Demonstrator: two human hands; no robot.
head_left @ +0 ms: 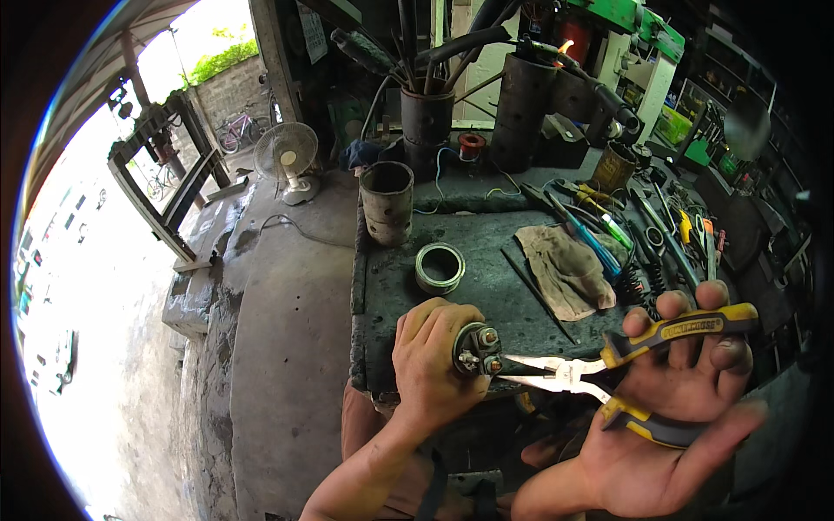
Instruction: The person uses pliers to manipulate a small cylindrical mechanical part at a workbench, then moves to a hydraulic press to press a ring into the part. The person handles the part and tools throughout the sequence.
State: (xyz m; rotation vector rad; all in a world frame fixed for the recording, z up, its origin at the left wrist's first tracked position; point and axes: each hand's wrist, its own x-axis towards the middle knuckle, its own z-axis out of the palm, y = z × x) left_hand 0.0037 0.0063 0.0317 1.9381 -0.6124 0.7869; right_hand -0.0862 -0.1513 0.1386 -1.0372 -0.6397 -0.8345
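My left hand (426,360) is wrapped round a dark cylindrical starter solenoid (469,337), its terminal end with bolts and nuts facing right. In my right hand (647,460) is a pair of long-nose pliers (569,376) with yellow and black handles. Several fingers curl over the upper handle, while the palm and thumb lie along the lower one. The plier jaws stand apart, their tips at the solenoid's terminal end; whether they touch it I cannot tell. Just beyond my left hand, a short metal ring (440,269) sits on the dark workbench (486,234).
Right of the ring lie a brown rag (560,273) and a thin rod (537,295). Loose hand tools (660,239) crowd the bench's right side. Metal cylinders (387,204) stand toward the back, near a torch flame (566,47). A fan (287,156) stands on the floor, left.
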